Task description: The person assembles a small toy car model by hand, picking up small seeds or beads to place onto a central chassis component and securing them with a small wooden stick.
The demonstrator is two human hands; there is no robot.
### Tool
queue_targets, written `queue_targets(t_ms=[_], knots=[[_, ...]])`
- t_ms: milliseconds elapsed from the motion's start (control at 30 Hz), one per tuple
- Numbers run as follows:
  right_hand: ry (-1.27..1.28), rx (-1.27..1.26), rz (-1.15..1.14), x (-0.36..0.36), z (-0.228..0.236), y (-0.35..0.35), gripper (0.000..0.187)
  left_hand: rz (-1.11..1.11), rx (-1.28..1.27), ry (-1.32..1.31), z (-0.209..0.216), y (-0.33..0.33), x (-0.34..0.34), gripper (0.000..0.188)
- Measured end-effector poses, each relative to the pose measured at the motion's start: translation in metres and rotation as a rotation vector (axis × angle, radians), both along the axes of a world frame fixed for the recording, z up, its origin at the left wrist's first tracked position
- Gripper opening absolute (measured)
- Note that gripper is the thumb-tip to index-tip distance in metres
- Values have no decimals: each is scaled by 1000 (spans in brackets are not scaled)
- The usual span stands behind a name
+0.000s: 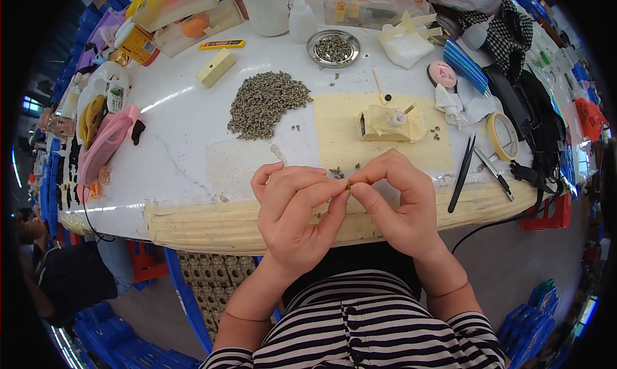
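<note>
At the table's near edge, my left hand (297, 208) and my right hand (403, 203) meet fingertip to fingertip. Both pinch a tiny metal part (349, 186), mostly hidden by the fingers. Just beyond them several loose metal parts (336, 172) lie on a yellowish sheet (331, 128). Farther left is a large heap of small grey-brown metal parts (265, 105). A round metal dish (310, 53) at the back holds more of them. A tape-covered block (389, 130) with a small stick standing in its top sits on the sheet.
Black tweezers (460, 179) and a slim silver tool (493, 173) lie right of my hand, near a tape roll (491, 136). A cream block (216, 68), white bucket (265, 12) and squeeze bottle (302, 23) stand behind. Bananas (92, 120) and a pink mesh item (106, 149) are left.
</note>
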State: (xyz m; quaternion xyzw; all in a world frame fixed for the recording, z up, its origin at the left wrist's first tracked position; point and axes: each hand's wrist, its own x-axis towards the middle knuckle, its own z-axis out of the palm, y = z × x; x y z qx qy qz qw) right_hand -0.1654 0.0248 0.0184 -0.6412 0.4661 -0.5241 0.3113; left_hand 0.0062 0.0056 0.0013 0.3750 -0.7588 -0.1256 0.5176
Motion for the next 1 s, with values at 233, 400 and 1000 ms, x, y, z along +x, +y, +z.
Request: queue_targets(t_ms=[233, 400, 1000], knots=[[263, -297, -156, 3, -2, -1, 19, 38, 18, -41, 1, 1, -2, 22], [313, -390, -179, 5, -7, 1, 27, 36, 36, -21, 2, 1, -1, 22], [347, -454, -222, 8, -9, 2, 26, -3, 14, -38, 1, 0, -1, 20]])
